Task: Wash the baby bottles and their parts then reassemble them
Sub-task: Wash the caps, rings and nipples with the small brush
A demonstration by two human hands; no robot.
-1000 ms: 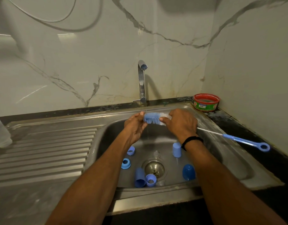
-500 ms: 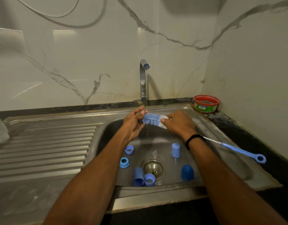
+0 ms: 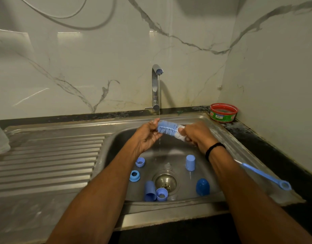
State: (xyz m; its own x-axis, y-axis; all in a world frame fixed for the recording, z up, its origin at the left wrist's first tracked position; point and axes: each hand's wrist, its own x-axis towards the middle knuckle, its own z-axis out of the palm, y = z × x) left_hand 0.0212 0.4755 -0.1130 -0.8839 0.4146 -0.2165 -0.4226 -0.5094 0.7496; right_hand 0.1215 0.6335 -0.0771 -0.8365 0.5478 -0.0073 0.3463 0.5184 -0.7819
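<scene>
Under a thin stream from the tap (image 3: pixel 156 85) I hold a blue-and-white bottle brush (image 3: pixel 170 129) over the steel sink (image 3: pixel 227 138). My left hand (image 3: pixel 146 136) pinches the brush's bristled tip. My right hand (image 3: pixel 195 135) grips the bristles' white end near the wire; the blue handle (image 3: pixel 264 175) sticks out past my right forearm. On the sink floor lie several blue bottle parts: two rings (image 3: pixel 134 176), (image 3: pixel 140 162), a light cap (image 3: pixel 190 162), a dark dome cap (image 3: pixel 202 187), a tube-like piece (image 3: pixel 150 191) and another ring (image 3: pixel 161 194) by the drain (image 3: pixel 165 181).
A ribbed steel drainboard (image 3: pixel 46 164) stretches to the left, with a clear bottle (image 3: pixel 0 140) at its far left edge. A red-and-green tub (image 3: pixel 223 112) stands in the back right corner on the dark counter. Marble walls close in behind and on the right.
Both hands keep hold of the brush under the tap, shifting it slightly; the view has moved a little, and the brush handle has tilted a bit lower.
</scene>
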